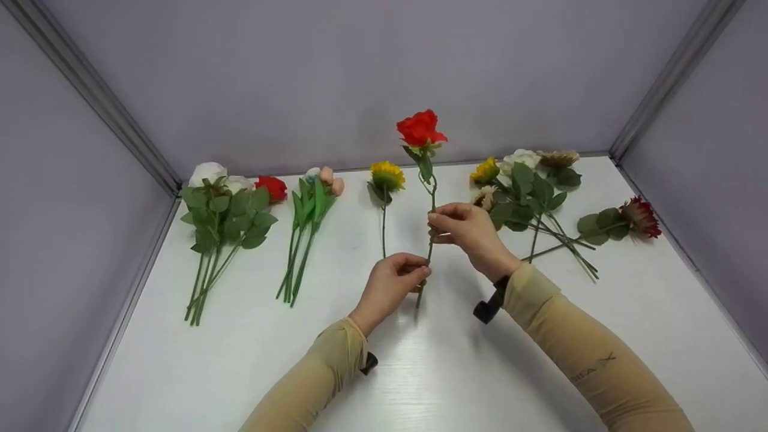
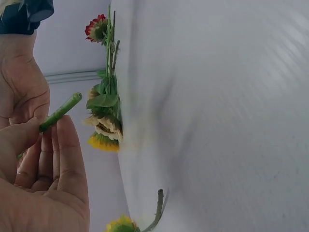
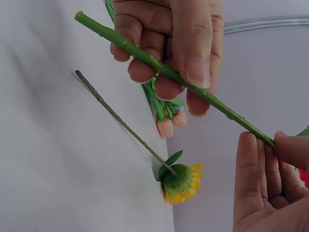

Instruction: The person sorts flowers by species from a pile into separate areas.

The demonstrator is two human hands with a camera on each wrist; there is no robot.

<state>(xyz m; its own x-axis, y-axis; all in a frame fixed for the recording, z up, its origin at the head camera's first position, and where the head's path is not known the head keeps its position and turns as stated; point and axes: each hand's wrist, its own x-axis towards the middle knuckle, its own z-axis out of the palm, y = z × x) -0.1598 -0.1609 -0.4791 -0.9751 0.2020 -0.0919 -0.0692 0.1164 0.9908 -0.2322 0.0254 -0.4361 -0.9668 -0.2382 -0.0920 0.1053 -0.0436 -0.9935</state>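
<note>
A red rose on a green stem is held upright above the table, bloom at the top. My left hand pinches the lower stem between thumb and fingers, and the cut end sticks out below. Higher up, just under the leaves, my right hand pinches the same stem. In the left wrist view the stem end pokes past the left thumb. Behind the hands a yellow sunflower lies on the table, its stem pointing toward me.
White roses and a red rose lie at the left. Beside them are tulips. A mixed bunch with a white rose and a yellow sunflower lies right, near a dark red flower. Grey walls enclose the table.
</note>
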